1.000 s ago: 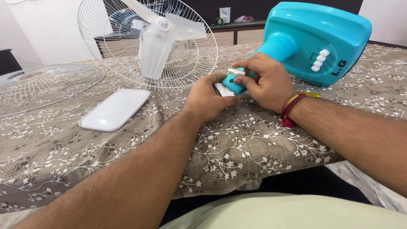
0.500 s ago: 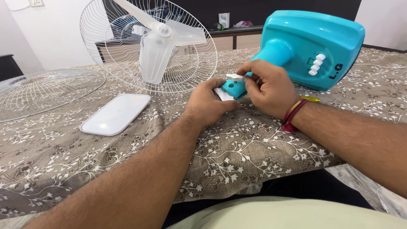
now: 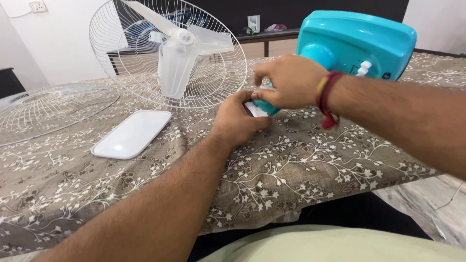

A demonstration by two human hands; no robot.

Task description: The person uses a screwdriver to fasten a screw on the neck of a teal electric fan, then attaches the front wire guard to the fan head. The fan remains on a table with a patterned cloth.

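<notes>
A turquoise fan base (image 3: pixel 359 41) lies tipped on its side on the patterned tablecloth (image 3: pixel 301 165), its neck pointing toward me. My left hand (image 3: pixel 238 119) grips the end of that turquoise neck (image 3: pixel 266 107), where a white piece shows. My right hand (image 3: pixel 289 80) is turned over the top of the neck end, fingers closed around it and covering the small white part there. What sits under those fingers is hidden.
A white wire guard with the translucent blades and motor housing (image 3: pixel 177 58) stands behind the hands. A second wire guard (image 3: pixel 48 109) lies flat at the left. A white rectangular plate (image 3: pixel 132 133) rests nearer me. White push buttons (image 3: pixel 363 68) stick out of the base.
My right hand has rolled over the top of the neck end, wrist lifted and forearm swung across. The small white part it pinched is now covered. The left hand has stayed put.
</notes>
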